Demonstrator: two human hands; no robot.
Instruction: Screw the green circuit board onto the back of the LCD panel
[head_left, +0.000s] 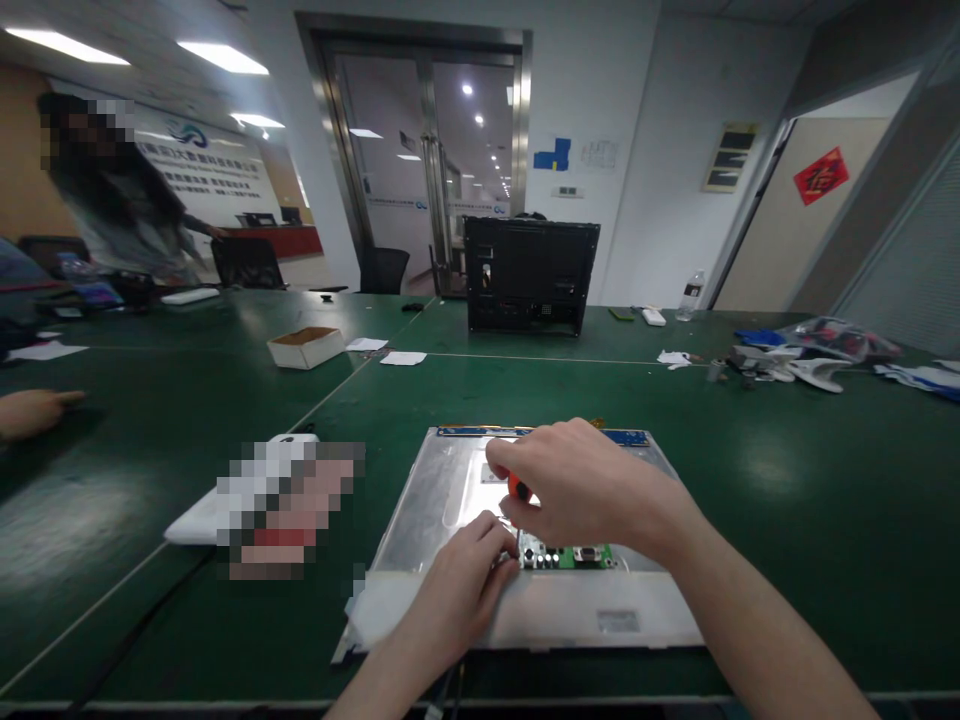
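A flat metal-backed display panel (420, 530) lies on the table in front of me. A green circuit board (555, 558) sits on the panel's lower middle, partly covered by my hands. My right hand (577, 490) is closed around the orange handle of a screwdriver (519, 487), held upright with its thin shaft pointing down at the board's left end. My left hand (476, 570) rests on the panel, its fingers drawn together beside the shaft's lower end. Whatever those fingertips may pinch is hidden. Along the panel's far edge runs a narrow blue circuit strip (630, 438).
Left of the panel lies a white object (199, 515), partly blurred out, with a dark cable. Farther off are an open white box (306, 348), a black monitor housing (532, 270) and, at right, assorted parts (780, 365). Another person's hand (37, 412) reaches in from the left.
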